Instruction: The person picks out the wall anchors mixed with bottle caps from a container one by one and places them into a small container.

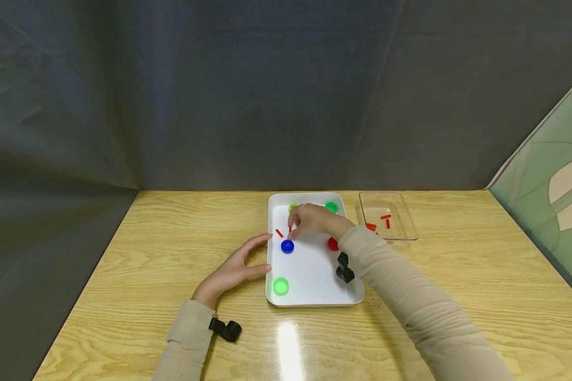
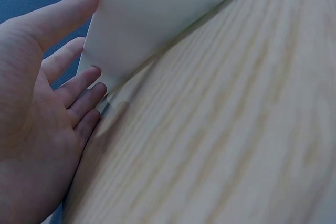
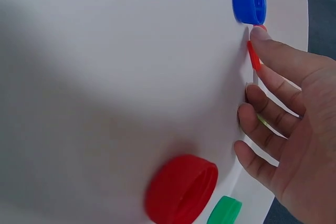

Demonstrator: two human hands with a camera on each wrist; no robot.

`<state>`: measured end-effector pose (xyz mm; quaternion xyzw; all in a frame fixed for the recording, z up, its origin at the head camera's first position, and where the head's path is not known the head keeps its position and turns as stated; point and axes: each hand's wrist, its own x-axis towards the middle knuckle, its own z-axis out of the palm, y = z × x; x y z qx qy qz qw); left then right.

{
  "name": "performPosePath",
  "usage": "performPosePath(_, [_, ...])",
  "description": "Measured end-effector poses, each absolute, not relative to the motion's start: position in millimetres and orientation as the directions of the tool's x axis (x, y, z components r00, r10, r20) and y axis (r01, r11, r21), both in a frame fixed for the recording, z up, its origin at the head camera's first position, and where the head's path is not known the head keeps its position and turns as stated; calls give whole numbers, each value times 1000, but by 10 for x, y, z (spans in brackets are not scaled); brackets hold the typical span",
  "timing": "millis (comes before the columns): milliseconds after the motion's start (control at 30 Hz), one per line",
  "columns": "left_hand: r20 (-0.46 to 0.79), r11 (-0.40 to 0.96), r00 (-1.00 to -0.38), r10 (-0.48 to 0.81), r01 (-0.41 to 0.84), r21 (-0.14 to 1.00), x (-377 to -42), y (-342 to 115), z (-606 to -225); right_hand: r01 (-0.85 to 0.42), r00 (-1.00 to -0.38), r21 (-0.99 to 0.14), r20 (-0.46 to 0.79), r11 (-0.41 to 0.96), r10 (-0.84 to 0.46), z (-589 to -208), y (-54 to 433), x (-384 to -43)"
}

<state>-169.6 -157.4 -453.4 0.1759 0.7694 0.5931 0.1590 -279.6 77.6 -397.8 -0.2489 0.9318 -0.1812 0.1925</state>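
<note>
Between thumb and forefinger, my right hand (image 1: 310, 218) pinches a small red stick (image 3: 253, 56) over the white tray (image 1: 310, 275). Just in front of that hand, a blue bottle cap (image 1: 287, 246) stands with its hollow side up. A second red stick (image 1: 279, 233) lies on the tray to the left of the pinched one. My left hand (image 1: 233, 270) has its fingers extended and its fingertips touch the tray's left side. In the right wrist view the thumb (image 3: 278, 51) covers part of the red pieces by the blue cap (image 3: 249, 0).
Also in the tray are a red cap (image 1: 333, 244), partly behind the right sleeve, a green cap (image 1: 331, 207), a yellow-green cap (image 1: 293, 207) and a light green cap (image 1: 280, 286). A clear container (image 1: 400, 211) with several red sticks stands to the tray's right. Dark cloth (image 1: 267, 106) hangs behind.
</note>
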Motion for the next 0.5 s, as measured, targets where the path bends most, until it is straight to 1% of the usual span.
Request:
performPosePath(200, [-39,244,-891,452,81,966,-1692,-1580,-4536,-411,-805,-413,-253,813,-536,-3986,764,-2782])
performPosePath(500, [-38,242,-889,456,83,967,-1692,-1572,-4530,-404,-808,-398,-268,824,-525,-3961,797,-2779])
